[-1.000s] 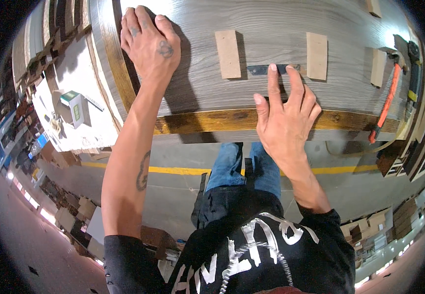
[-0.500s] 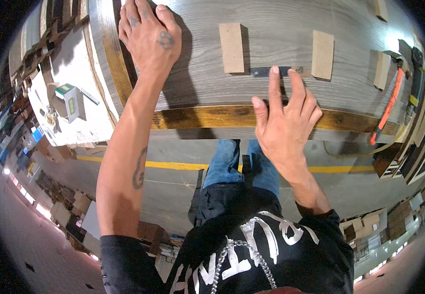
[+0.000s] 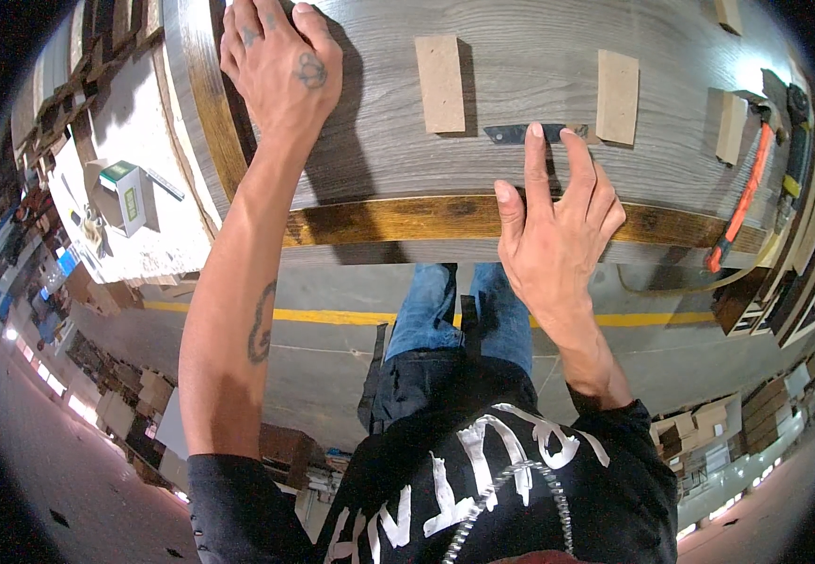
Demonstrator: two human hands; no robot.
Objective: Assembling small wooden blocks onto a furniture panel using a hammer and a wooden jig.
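My left hand [image 3: 290,70] lies spread, palm down, at the upper left of a grey wood-grain panel [image 3: 370,150]. Its fingertips reach the picture's top edge beside a brown wooden strip. Further right, my right hand [image 3: 562,221] has its fingers stretched out. Its index and middle fingertips touch a flat dark cutter blade [image 3: 511,134], which lies on the panel with a slanted left end. Two small tan board blocks flank the blade: one at the left [image 3: 440,85], another at the right [image 3: 618,97].
A brown wooden strip [image 3: 407,220] runs along the panel's near edge. At the right lie an orange-handled tool [image 3: 744,202] and another tan block [image 3: 730,129]. A small white and green box [image 3: 125,197] stands on a white surface at the left.
My right hand has shifted slightly right, and the blade under its fingertips has slid a little the same way, nearer the right block. The left hand stays in place on the panel.
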